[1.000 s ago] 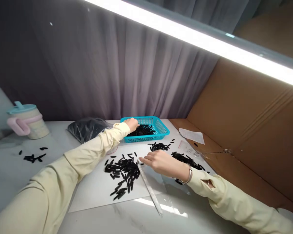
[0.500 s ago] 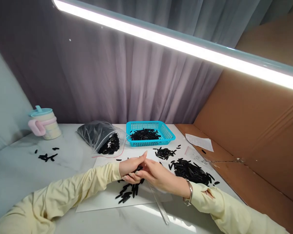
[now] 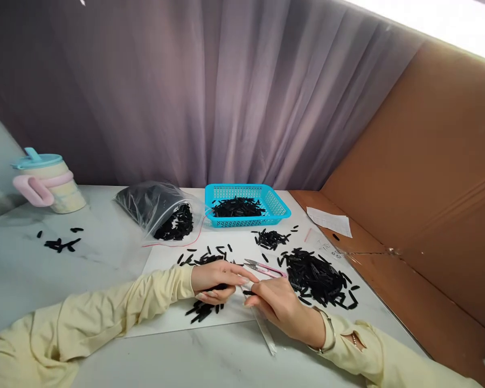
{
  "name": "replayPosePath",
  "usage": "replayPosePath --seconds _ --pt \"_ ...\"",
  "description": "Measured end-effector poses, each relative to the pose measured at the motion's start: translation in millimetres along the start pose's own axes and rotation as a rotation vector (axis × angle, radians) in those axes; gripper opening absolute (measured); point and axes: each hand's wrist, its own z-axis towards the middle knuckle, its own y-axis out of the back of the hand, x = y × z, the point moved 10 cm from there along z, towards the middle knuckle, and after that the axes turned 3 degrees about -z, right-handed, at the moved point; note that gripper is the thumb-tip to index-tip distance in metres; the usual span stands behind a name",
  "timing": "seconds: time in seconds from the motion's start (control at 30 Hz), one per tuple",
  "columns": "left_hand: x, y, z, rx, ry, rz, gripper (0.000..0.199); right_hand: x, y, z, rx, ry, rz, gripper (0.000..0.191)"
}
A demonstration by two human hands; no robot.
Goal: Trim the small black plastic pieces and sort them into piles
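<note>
Over a white sheet (image 3: 161,318), my left hand (image 3: 214,276) is curled, with small black oblong pieces (image 3: 222,287) partly showing between its thumb and fingers. My right hand (image 3: 281,304) pinches one black oblong piece (image 3: 248,292) between thumb and fingertips, close to the left fingertips. Loose black pieces (image 3: 202,310) lie on the sheet around and below my left hand, partly hidden by it. Just beyond my right hand rest pink-handled thread snips (image 3: 262,268). A clear plastic strip (image 3: 267,334) runs out from under my right hand.
Behind stand a blue basket (image 3: 281,210) and a clear zip bag (image 3: 145,207), both holding black pieces. Black piles (image 3: 317,277) lie on the right. A tumbler (image 3: 54,186) stands at left, near scattered pieces (image 3: 60,245). Paper (image 3: 329,221) lies by the cardboard wall (image 3: 420,188).
My hands, earlier pressed together, have separated slightly. My right hand has drawn right with a black piece in its pinch. The snips and more loose pieces now show; the camera view has shifted.
</note>
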Motion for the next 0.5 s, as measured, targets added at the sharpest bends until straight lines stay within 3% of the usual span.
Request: replayPosePath --seconds 0.1,0.23,0.5 --pt "0.2 5.4 1.1 -0.045 -0.025 -0.016 0.025 5.9 6.3 3.7 -0.043 0.073 -0.067 0.029" --pt "3.3 8.0 0.9 -0.076 -0.018 -0.009 0.022 0.7 6.4 3.8 -0.063 0.06 -0.083 0.023" --pt "5.7 0.5 0.8 0.006 -0.003 0.021 0.026 -11.3 -9.8 1.8 0.091 -0.03 -0.082 0.033"
